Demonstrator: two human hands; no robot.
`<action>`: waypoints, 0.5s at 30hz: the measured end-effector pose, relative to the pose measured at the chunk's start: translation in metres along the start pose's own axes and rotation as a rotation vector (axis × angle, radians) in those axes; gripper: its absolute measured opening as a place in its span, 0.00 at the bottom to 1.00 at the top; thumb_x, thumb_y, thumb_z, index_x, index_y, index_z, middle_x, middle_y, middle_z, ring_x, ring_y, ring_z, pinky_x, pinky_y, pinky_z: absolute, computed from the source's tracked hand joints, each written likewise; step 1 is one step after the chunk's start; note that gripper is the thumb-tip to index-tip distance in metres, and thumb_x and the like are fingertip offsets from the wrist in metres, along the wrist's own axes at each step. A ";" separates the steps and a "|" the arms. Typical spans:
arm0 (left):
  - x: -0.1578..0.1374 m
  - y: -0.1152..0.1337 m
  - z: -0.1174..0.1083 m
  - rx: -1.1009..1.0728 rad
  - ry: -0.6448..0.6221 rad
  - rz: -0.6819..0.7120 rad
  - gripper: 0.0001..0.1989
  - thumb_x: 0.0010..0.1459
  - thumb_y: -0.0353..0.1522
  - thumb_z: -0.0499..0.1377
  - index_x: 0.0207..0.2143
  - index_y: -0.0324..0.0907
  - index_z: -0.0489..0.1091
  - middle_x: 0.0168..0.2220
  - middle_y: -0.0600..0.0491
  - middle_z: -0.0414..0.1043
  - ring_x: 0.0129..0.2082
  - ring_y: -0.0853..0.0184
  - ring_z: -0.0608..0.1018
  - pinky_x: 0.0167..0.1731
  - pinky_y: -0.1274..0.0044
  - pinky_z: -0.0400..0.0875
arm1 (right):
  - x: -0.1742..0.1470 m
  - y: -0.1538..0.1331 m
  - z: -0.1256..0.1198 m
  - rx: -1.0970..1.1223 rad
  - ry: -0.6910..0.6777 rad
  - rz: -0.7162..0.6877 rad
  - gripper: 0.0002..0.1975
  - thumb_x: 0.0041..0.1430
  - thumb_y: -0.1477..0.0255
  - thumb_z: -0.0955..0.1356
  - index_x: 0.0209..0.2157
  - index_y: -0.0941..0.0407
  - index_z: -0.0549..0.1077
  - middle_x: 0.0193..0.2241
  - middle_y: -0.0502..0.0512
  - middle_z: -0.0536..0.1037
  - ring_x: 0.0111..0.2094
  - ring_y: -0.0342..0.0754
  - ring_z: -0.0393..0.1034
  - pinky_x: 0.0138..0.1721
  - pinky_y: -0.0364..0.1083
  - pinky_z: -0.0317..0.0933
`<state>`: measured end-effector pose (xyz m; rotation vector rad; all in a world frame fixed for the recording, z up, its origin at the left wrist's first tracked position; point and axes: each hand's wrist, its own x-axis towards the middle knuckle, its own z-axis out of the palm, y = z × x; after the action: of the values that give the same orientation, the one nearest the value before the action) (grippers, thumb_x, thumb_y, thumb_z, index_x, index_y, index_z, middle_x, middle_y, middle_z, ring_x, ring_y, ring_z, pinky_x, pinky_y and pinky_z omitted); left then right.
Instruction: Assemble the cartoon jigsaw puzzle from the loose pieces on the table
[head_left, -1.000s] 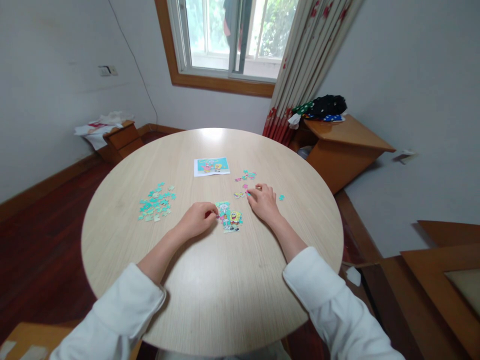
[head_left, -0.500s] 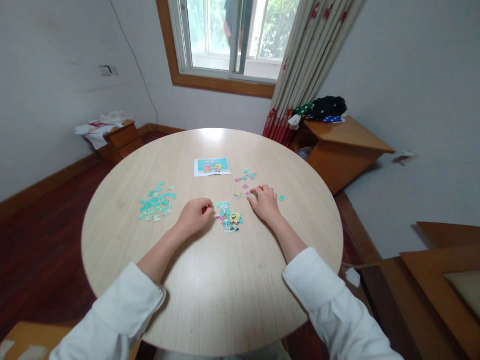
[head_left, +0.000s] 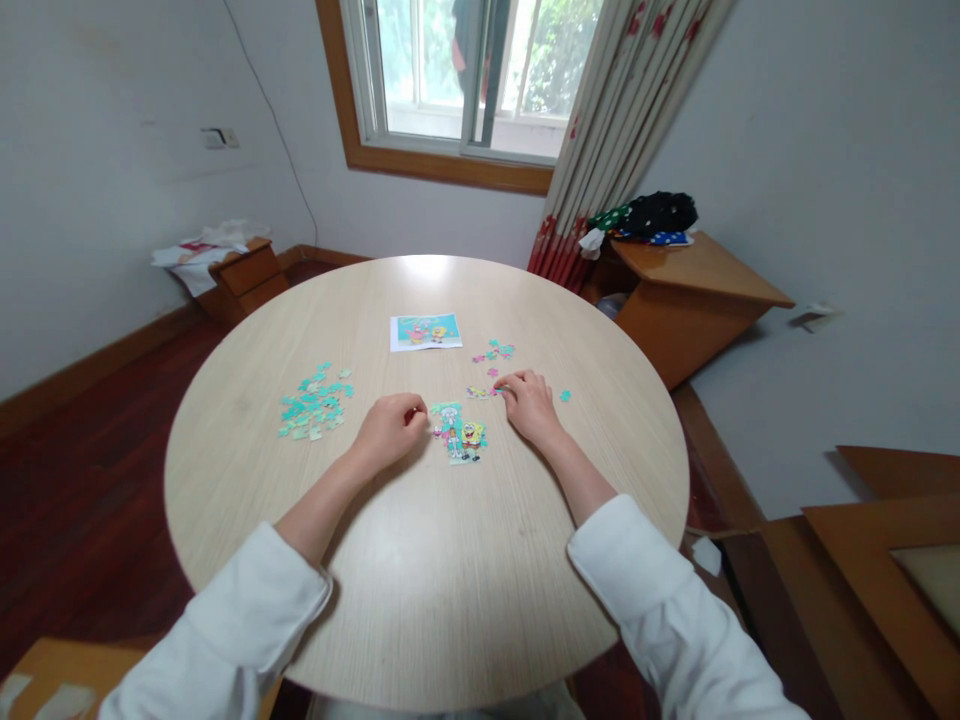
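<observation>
A partly joined jigsaw puzzle (head_left: 459, 434) with cartoon figures lies flat near the middle of the round table. At its left edge is my left hand (head_left: 394, 430), fingers curled in and thumb against them; what they hold, if anything, is hidden. Beyond the puzzle's right side, my right hand (head_left: 529, 408) rests low with thumb and forefinger closed on a small pink puzzle piece (head_left: 496, 391). Just left of those fingertips lie yellowish puzzle pieces (head_left: 475, 393). A few pink and teal pieces (head_left: 493, 351) are scattered farther back. One teal piece (head_left: 565, 396) sits right of my right hand.
A pile of teal puzzle pieces (head_left: 311, 405) spreads over the left of the wooden table (head_left: 435, 600). Toward the back lies a printed reference picture (head_left: 426, 333). Behind the table stand a small cabinet (head_left: 251, 273) on the left and a cloth-topped wooden cabinet (head_left: 697, 275) on the right.
My right thumb and forefinger have closed together at the pink piece. My left hand stays at the puzzle's left edge. The view has shifted very slightly.
</observation>
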<state>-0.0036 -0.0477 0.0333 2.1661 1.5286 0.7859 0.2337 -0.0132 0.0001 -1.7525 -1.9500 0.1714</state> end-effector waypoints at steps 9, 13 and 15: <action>-0.001 -0.001 0.001 0.012 -0.001 -0.003 0.10 0.48 0.25 0.51 0.21 0.38 0.70 0.21 0.53 0.70 0.23 0.70 0.67 0.27 0.77 0.58 | -0.001 -0.003 -0.002 -0.013 -0.037 0.011 0.13 0.59 0.78 0.61 0.39 0.53 0.75 0.42 0.59 0.71 0.45 0.54 0.62 0.45 0.50 0.54; -0.001 -0.002 0.001 0.014 -0.002 -0.006 0.10 0.48 0.26 0.50 0.22 0.39 0.71 0.21 0.53 0.71 0.23 0.70 0.68 0.27 0.77 0.59 | -0.001 -0.006 -0.004 -0.029 -0.045 0.023 0.14 0.59 0.78 0.60 0.40 0.54 0.74 0.43 0.59 0.72 0.46 0.53 0.62 0.45 0.50 0.54; -0.001 -0.002 0.001 0.018 -0.002 -0.007 0.10 0.48 0.26 0.50 0.22 0.39 0.71 0.21 0.53 0.71 0.23 0.70 0.68 0.27 0.78 0.59 | -0.001 -0.007 -0.006 -0.035 -0.050 0.031 0.14 0.59 0.78 0.60 0.41 0.55 0.74 0.43 0.59 0.72 0.46 0.53 0.62 0.45 0.50 0.55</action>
<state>-0.0045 -0.0480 0.0310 2.1725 1.5469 0.7706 0.2300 -0.0169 0.0074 -1.8184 -1.9723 0.1945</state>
